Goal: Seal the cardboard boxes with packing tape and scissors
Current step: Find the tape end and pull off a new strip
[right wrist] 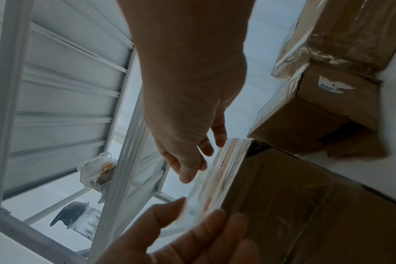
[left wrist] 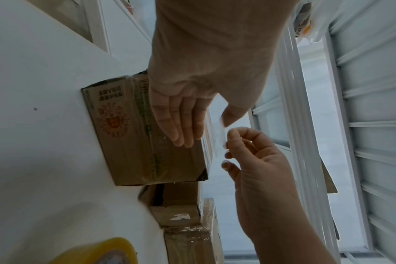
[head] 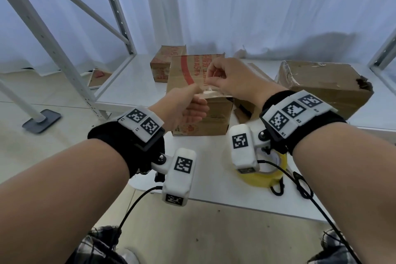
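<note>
A brown cardboard box with red print stands on the white table. A clear tape strip runs over the box's top front edge. My left hand lays straight fingers flat on the box front, and its thumb touches the near end of the tape strip. My right hand hovers over the box top and pinches the far end of the tape strip between thumb and forefinger. A yellow tape roll lies near the table's front edge. Black loops beside it may be scissor handles.
A small box stands behind the centre box, and a big crushed box stands at the right. A torn, taped box lies between them. White shelf uprights rise at the left, and a white curtain hangs behind.
</note>
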`<state>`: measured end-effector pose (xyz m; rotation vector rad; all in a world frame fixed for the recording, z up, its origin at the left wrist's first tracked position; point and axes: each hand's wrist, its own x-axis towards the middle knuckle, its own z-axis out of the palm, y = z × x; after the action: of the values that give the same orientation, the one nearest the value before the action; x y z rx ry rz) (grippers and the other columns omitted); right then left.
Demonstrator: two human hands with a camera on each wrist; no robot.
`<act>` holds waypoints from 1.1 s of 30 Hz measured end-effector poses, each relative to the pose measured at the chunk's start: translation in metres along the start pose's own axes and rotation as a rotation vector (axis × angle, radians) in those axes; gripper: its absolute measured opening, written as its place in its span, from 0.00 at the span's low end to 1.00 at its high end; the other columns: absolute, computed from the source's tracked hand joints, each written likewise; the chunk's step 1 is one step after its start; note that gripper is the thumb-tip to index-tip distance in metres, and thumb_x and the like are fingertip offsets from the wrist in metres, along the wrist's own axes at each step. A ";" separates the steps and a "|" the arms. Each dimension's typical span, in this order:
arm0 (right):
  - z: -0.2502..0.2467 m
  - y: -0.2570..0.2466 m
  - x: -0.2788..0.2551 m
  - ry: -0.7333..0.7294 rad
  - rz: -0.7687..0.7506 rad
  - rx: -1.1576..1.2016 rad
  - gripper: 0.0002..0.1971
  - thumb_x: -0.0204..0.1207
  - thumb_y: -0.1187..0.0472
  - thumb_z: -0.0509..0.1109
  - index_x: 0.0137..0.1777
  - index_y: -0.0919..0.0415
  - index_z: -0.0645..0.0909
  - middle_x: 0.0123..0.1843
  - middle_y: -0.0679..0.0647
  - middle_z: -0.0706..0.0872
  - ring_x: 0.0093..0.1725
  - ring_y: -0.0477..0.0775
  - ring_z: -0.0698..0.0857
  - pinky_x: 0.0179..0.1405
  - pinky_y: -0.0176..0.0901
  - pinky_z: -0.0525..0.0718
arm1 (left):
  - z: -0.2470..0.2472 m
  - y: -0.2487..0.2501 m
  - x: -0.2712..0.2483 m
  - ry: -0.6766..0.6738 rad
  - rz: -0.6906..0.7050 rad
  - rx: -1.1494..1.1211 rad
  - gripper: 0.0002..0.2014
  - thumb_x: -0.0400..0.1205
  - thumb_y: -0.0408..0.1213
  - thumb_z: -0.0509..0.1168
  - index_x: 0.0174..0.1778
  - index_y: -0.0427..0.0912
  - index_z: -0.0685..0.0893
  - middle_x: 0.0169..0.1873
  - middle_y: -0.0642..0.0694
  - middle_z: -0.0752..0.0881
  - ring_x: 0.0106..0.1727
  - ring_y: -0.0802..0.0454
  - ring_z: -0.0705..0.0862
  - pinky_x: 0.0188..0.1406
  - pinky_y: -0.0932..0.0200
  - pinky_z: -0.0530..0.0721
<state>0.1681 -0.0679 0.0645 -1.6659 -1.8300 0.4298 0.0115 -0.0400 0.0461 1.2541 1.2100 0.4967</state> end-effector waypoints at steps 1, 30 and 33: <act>0.003 -0.001 0.002 -0.011 -0.008 0.030 0.01 0.80 0.63 0.70 0.47 0.59 0.81 0.37 0.44 0.80 0.36 0.40 0.77 0.39 0.27 0.75 | -0.001 0.000 -0.001 0.008 -0.032 -0.038 0.16 0.83 0.46 0.63 0.42 0.35 0.84 0.38 0.40 0.91 0.36 0.48 0.88 0.38 0.58 0.88; 0.024 0.018 0.016 0.131 0.051 0.071 0.05 0.76 0.61 0.74 0.44 0.58 0.80 0.35 0.44 0.79 0.34 0.40 0.75 0.36 0.28 0.73 | 0.004 -0.022 -0.002 0.021 0.037 -0.142 0.06 0.82 0.33 0.68 0.46 0.31 0.84 0.32 0.43 0.86 0.27 0.56 0.85 0.33 0.66 0.87; 0.024 0.019 0.016 0.151 0.053 0.064 0.05 0.76 0.62 0.74 0.44 0.60 0.81 0.38 0.47 0.82 0.37 0.44 0.78 0.39 0.30 0.76 | 0.006 -0.023 -0.002 -0.006 0.029 -0.168 0.04 0.80 0.26 0.68 0.40 0.33 0.83 0.31 0.42 0.85 0.25 0.58 0.84 0.30 0.68 0.87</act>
<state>0.1671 -0.0453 0.0381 -1.6600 -1.6492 0.3709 0.0087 -0.0513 0.0251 1.1301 1.1231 0.6030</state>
